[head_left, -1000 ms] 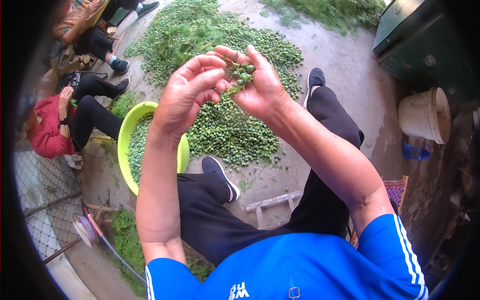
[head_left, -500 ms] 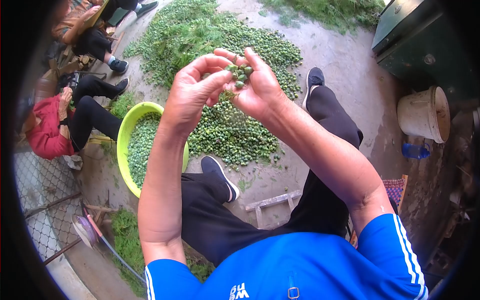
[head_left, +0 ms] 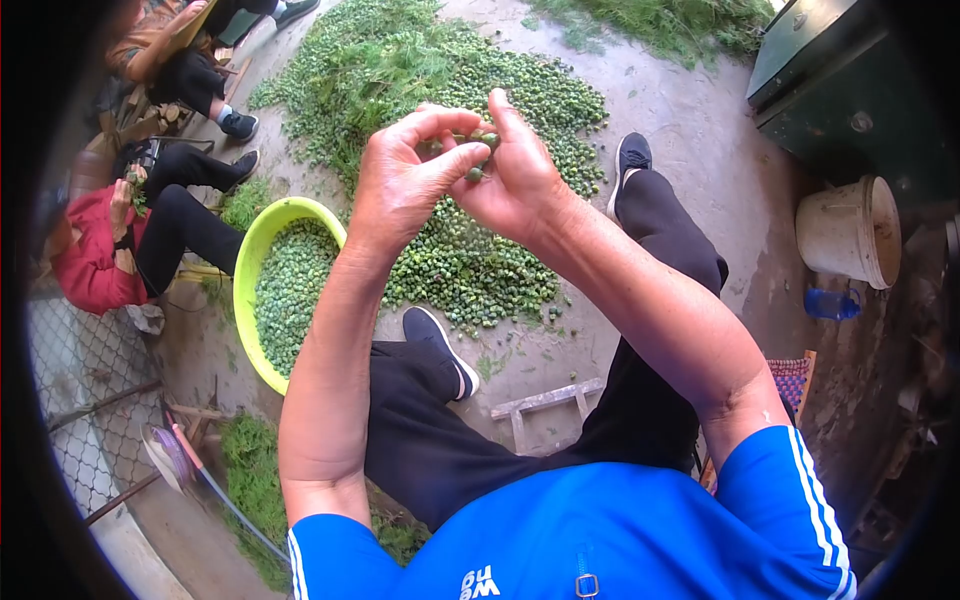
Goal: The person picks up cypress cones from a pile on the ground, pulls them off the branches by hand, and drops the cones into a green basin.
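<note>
Above a pile of small green fruits [head_left: 480, 265] on the ground, my two hands meet. My right hand [head_left: 515, 180] is palm up, cupped around a few green fruits [head_left: 476, 174]. The fingers and thumb of my left hand [head_left: 410, 170] close over the fruits in that palm, and partly hide them. Below and to the left of my left hand is a yellow-green basin [head_left: 243, 290] holding many green fruits.
Two seated people are at the left, one in a red top [head_left: 95, 255]. Feathery green branches [head_left: 370, 70] lie on the pile. At the right are a white bucket [head_left: 840, 235], a blue bottle [head_left: 832, 303] and a dark green cabinet [head_left: 860, 120].
My left hand has moved right, further over my right palm, and covers more of the fruits. The person in red now holds a green sprig.
</note>
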Demonstrator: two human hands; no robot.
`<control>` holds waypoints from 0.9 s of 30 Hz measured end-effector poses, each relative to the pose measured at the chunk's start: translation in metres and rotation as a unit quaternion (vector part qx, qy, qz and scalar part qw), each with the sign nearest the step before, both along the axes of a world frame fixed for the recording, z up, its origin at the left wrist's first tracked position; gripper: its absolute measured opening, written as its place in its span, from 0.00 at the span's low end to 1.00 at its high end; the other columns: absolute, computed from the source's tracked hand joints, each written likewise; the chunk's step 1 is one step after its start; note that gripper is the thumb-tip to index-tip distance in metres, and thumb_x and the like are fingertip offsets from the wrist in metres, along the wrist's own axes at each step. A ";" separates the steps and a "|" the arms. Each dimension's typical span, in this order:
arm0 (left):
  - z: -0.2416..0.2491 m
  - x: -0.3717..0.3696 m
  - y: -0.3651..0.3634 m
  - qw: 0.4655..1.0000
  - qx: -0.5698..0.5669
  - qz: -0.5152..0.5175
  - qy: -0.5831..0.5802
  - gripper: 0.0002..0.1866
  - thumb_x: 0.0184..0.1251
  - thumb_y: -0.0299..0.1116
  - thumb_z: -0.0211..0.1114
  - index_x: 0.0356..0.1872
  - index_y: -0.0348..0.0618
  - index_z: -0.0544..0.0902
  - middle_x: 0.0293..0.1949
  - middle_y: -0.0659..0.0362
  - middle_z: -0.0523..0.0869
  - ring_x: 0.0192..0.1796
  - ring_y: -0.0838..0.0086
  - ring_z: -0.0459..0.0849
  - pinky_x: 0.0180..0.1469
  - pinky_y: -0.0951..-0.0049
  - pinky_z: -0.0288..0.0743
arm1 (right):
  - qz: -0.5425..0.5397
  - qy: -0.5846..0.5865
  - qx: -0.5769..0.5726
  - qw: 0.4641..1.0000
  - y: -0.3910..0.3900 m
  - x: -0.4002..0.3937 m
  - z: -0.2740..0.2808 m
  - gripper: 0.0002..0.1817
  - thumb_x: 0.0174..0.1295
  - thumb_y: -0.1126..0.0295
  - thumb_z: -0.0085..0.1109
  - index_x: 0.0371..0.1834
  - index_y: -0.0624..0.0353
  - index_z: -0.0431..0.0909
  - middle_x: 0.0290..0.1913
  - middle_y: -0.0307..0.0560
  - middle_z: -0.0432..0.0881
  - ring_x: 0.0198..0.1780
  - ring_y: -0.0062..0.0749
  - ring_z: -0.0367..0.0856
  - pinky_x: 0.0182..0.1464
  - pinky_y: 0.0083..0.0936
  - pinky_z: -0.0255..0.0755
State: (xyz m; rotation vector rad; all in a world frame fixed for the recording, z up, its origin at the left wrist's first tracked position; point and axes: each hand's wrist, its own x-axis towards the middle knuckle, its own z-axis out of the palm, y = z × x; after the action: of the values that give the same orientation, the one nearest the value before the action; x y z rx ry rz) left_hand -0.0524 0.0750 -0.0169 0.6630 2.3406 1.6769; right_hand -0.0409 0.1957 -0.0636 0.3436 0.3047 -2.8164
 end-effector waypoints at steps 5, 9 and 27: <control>-0.005 0.002 0.004 0.993 -0.065 0.050 0.083 0.13 0.53 0.26 0.72 0.41 0.41 0.86 0.32 0.61 0.83 0.37 0.81 0.80 0.44 0.76 0.77 | -0.012 -0.001 0.000 1.000 -0.006 -0.003 -0.008 0.27 0.74 0.46 0.40 0.43 0.64 0.71 0.43 0.47 0.74 0.49 0.33 0.75 0.59 0.31 0.72; -0.001 0.004 0.006 0.991 -0.110 0.066 0.039 0.09 0.53 0.28 0.72 0.36 0.40 0.84 0.30 0.62 0.81 0.34 0.81 0.80 0.40 0.77 0.77 | 0.000 0.018 -0.002 1.000 -0.007 -0.002 -0.008 0.28 0.74 0.45 0.39 0.43 0.64 0.72 0.44 0.48 0.75 0.51 0.35 0.75 0.61 0.34 0.70; 0.034 -0.012 -0.059 0.911 0.296 -0.050 -0.281 0.09 0.65 0.28 0.62 0.45 0.41 0.75 0.37 0.59 0.78 0.31 0.82 0.73 0.29 0.83 0.69 | 0.027 0.055 0.001 0.998 0.007 0.003 0.017 0.34 0.76 0.47 0.29 0.57 0.71 0.71 0.57 0.60 0.73 0.60 0.47 0.73 0.67 0.44 0.67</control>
State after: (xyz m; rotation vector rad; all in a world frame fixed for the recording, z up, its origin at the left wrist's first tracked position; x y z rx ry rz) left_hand -0.0642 0.0162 0.0174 0.3010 1.3857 2.1754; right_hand -0.0375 0.2026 -0.0468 0.1788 0.3348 -2.7873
